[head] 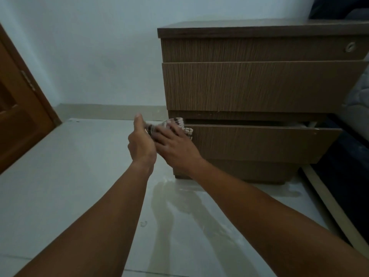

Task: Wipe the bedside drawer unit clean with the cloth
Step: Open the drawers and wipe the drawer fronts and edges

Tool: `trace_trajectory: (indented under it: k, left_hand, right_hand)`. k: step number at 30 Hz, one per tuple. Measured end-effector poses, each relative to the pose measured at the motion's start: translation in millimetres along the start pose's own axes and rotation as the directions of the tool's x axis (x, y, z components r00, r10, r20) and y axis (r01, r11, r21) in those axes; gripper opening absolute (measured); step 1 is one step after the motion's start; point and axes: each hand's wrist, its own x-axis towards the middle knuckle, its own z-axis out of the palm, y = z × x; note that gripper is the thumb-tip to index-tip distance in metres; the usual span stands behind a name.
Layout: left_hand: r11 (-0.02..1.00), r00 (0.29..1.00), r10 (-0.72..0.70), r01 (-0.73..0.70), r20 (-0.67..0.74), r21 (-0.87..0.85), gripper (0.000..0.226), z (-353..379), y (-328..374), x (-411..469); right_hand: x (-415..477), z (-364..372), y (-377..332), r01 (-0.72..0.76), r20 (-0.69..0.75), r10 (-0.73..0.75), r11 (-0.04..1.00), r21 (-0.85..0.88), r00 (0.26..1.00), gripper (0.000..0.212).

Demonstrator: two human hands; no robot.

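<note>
Cloth (pixel 175 124) — bunched between gripping left hand (pixel 140 144) and right hand (pixel 175 148), beside bottom drawer (pixel 259 144)

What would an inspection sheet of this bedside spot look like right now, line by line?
Surface: glossy pale tiled floor, showing reflections of the arms.
Job's things: brown wood-grain bedside drawer unit, bottom drawer pulled partly open; striped light-and-dark cloth at that drawer's left top corner.
Clutter: small mark on the floor; something pale inside the open drawer, unclear what.
Hands: left hand grips one end of the cloth, thumb up; right hand lies on the cloth against the drawer front.
Cables: nothing seen.
Surroundings: pale wall, brown wooden door at left, mattress edge at right.
</note>
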Motion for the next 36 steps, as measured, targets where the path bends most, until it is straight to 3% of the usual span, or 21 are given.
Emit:
trace_trajectory:
  k: [2, 4, 7, 9, 13, 16, 17, 19, 21, 24, 28, 30, 32, 36]
  left_hand:
    - [0.987, 0.997, 0.066, -0.070, 0.031, 0.145, 0.061, 3, 1, -4]
    - [0.946, 0.989, 0.113, -0.136, 0.093, 0.295, 0.078, 7, 0, -5]
    - [0.934, 0.976, 0.079, -0.143, 0.202, 0.328, 0.063, 13, -2, -8]
    - [0.930, 0.978, 0.075, -0.139, 0.195, 0.339, 0.053, 19, -6, -8]
    - [0.917, 0.988, 0.082, -0.126, 0.131, 0.378, 0.053, 27, -10, -12]
    - [0.873, 0.983, 0.107, -0.164, 0.147, 0.459, 0.076, 27, -14, -12]
    - [0.805, 0.972, 0.172, -0.234, 0.162, 0.545, 0.077, 26, -17, -11]
    - [0.528, 0.887, 0.374, -0.445, 0.272, 0.723, 0.061, 25, -25, -10]
    - [0.271, 0.787, 0.443, -0.574, 0.430, 0.772, 0.060, 26, -29, -15]
    - [0.145, 0.736, 0.402, -0.639, 0.545, 0.755, 0.067, 39, -31, -28]
    - [0.017, 0.680, 0.350, -0.692, 0.644, 0.722, 0.069, 63, -21, -42]
    - [-0.057, 0.670, 0.337, -0.687, 0.662, 0.724, 0.067, 74, -17, -48]
    - [-0.068, 0.665, 0.331, -0.691, 0.669, 0.720, 0.062, 89, -16, -57]
    - [-0.043, 0.651, 0.322, -0.715, 0.688, 0.697, 0.064, 124, -23, -81]
  right_hand:
    - [-17, 4, -1, 0.089, 0.196, -0.073, 0.993, -0.073, 0.978, 0.049]
    - [-37, 9, -1, 0.182, 0.303, -0.142, 0.978, -0.107, 0.942, 0.044]
    - [-56, 9, 6, 0.235, 0.304, -0.197, 0.968, -0.092, 0.932, 0.033]
    - [-67, 5, 17, 0.220, 0.289, -0.186, 0.972, -0.088, 0.939, 0.033]
    - [-106, -10, 50, 0.168, 0.268, -0.145, 0.984, -0.066, 0.953, 0.035]
    - [-139, -27, 76, 0.139, 0.286, -0.107, 0.986, -0.092, 0.952, 0.028]
    - [-148, -33, 83, 0.122, 0.302, -0.086, 0.987, -0.104, 0.949, 0.028]
    - [-163, -41, 92, 0.087, 0.320, -0.043, 0.989, -0.123, 0.946, 0.032]
    - [-176, -47, 95, 0.024, 0.300, 0.015, 0.992, -0.126, 0.954, 0.039]
    - [-187, -55, 99, -0.189, 0.176, 0.207, 0.975, -0.112, 0.962, 0.046]
    - [-191, -64, 106, -0.405, -0.007, 0.406, 0.911, -0.085, 0.914, 0.051]
    - [-192, -69, 107, -0.514, -0.103, 0.508, 0.857, -0.041, 0.855, 0.044]
    - [-195, -75, 114, -0.657, -0.207, 0.648, 0.753, 0.028, 0.733, 0.036]
    - [-213, -84, 135, -0.912, -0.356, 0.895, 0.354, 0.205, 0.268, 0.042]
